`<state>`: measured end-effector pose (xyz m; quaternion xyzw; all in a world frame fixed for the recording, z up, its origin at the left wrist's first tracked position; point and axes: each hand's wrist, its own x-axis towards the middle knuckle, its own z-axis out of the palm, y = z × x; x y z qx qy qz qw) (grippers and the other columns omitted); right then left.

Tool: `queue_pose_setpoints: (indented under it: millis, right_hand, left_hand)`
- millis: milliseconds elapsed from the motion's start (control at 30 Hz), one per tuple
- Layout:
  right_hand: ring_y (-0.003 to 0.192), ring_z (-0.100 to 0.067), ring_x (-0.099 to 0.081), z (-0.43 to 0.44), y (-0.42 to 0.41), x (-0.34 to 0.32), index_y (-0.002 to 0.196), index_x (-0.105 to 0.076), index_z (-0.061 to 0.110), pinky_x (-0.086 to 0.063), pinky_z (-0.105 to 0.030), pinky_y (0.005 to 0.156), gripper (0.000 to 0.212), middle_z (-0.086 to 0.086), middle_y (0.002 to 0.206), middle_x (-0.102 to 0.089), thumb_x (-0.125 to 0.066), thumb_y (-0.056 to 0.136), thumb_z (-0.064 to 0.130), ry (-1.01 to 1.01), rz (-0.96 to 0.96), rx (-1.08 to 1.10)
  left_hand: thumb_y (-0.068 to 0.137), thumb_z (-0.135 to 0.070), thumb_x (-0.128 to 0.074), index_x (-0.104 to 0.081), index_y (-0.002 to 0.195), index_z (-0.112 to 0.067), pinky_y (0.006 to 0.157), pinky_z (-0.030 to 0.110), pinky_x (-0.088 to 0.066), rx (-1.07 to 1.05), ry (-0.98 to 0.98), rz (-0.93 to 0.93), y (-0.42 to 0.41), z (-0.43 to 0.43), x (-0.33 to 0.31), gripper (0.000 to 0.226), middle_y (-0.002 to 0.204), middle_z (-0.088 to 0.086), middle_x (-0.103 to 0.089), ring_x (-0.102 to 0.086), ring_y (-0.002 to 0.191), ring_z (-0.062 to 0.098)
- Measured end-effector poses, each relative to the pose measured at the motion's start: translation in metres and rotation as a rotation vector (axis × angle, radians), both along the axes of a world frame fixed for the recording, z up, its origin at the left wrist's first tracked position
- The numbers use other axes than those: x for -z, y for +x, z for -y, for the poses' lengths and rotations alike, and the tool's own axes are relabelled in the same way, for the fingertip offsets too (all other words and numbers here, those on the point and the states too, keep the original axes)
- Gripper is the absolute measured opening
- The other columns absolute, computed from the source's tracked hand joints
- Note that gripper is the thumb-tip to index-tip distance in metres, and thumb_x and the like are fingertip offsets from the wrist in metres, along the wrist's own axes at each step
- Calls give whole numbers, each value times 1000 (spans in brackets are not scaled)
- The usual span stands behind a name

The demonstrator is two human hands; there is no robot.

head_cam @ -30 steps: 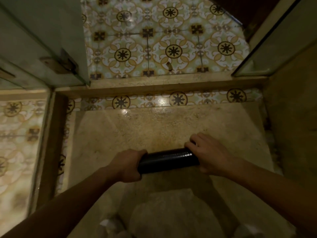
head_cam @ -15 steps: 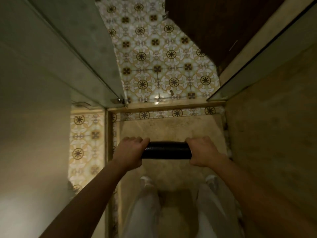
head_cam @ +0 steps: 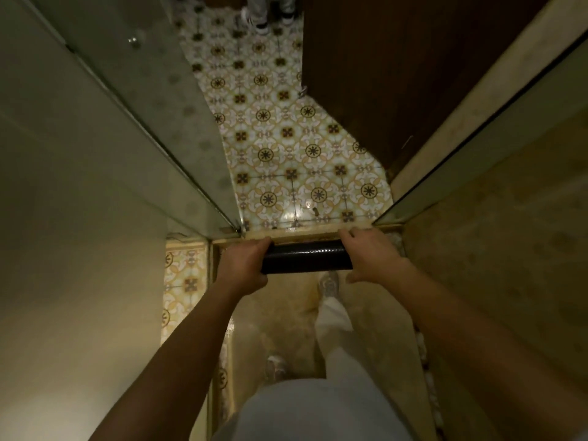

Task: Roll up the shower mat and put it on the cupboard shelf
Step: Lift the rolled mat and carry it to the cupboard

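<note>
Head view only: narrow shower stall, seen looking down. Rolled shower mat (head_cam: 306,256) was a tight black tube, held level in the air over the stall's front edge, above the raised threshold (head_cam: 305,234). Left hand (head_cam: 244,269) was curled closed around the mat's left end; right hand (head_cam: 370,256) was wrapped over the right end, fingers on top, thumb spread below. Both arms reached forward from the bottom of frame.

Stall floor (head_cam: 286,313) was beige, mottled stone, wet-looking, with a strip of pale pebbles (head_cam: 428,361) along its right edge. Person's light trousers (head_cam: 334,329) and shoes were visible below the mat. Left: plain pale wall (head_cam: 79,218) and a glass panel (head_cam: 152,90) running to the threshold. Right: beige stone wall (head_cam: 509,249) with another glass edge. Beyond the threshold, patterned floor tiles (head_cam: 286,154) in yellow, white and brown, glossy with a light glare near the sill. Dark wooden door (head_cam: 397,74) stood upper right. Another person's feet (head_cam: 267,14) at top edge.
</note>
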<state>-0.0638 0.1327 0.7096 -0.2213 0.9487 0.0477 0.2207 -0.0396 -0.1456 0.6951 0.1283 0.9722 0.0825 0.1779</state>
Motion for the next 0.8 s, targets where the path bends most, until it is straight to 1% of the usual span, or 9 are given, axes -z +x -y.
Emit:
queue_pose_setpoints:
  millis: [67,133,167,233,333,433,533,633,800]
  right_hand:
    - [80,-27,-61,-2,-27,1,111,-49,16,-40,-34,66,62,-8,99,-64,-79,60,35,-17,-17,13]
    - [79,-27,-61,-5,-53,2,105,-53,15,-35,-33,64,53,-8,95,-65,-79,60,27,-53,-21,27]
    - [78,-27,-62,-7,-65,4,102,-54,15,-36,-33,65,52,-7,93,-65,-79,58,25,-76,-16,35]
    - [77,-26,-63,-16,-102,5,100,-56,16,-40,-33,66,50,-5,89,-65,-79,57,24,-83,-9,26]
    - [76,-25,-63,-29,-151,-1,102,-56,18,-37,-32,64,49,-5,88,-65,-77,59,27,-77,-15,21]
    - [79,-25,-63,-45,-204,-10,103,-55,19,-46,-34,70,48,-5,91,-65,-77,62,30,-55,-16,3]
    - [79,-25,-62,-54,-254,-18,106,-55,18,-50,-35,72,47,-5,92,-65,-74,64,29,-47,-8,-31]
    - [81,-26,-63,-52,-292,-23,108,-54,18,-46,-35,71,53,-5,94,-66,-76,62,34,-35,10,-79]
    - [79,-27,-63,-42,-364,-13,104,-53,18,-38,-33,65,52,-6,92,-66,-75,59,32,-15,-2,-119]
  left_hand:
    - [60,-27,-70,-51,107,-31,62,36,-55,15,-36,14,-29,-4,-3,51,91,-3,-65,-63,80,23]
    - [63,-26,-68,-51,109,-29,65,36,-54,24,-60,10,-56,-9,-7,49,91,-1,-65,-63,80,25]
    - [64,-26,-68,-51,111,-29,66,36,-53,29,-65,8,-69,-13,-8,50,92,0,-65,-63,81,26]
    - [66,-28,-68,-50,113,-29,69,35,-51,34,-85,-2,-101,-22,-12,50,94,0,-65,-62,83,25]
    - [67,-33,-70,-49,116,-28,72,35,-48,51,-100,-12,-149,-35,-18,54,98,1,-64,-61,86,24]
    - [66,-31,-72,-49,121,-25,76,36,-46,31,-93,-30,-194,-52,-23,59,100,4,-63,-61,88,27]
    - [67,-30,-70,-47,123,-24,81,37,-47,6,-92,-23,-236,-62,-26,60,103,5,-64,-61,91,28]
    - [66,-31,-73,-44,127,-25,83,39,-49,-16,-103,-14,-268,-60,-26,67,105,3,-62,-61,92,26]
    - [66,-30,-71,-44,121,-27,80,38,-49,-16,-114,-2,-338,-48,-16,62,103,3,-62,-61,89,26]
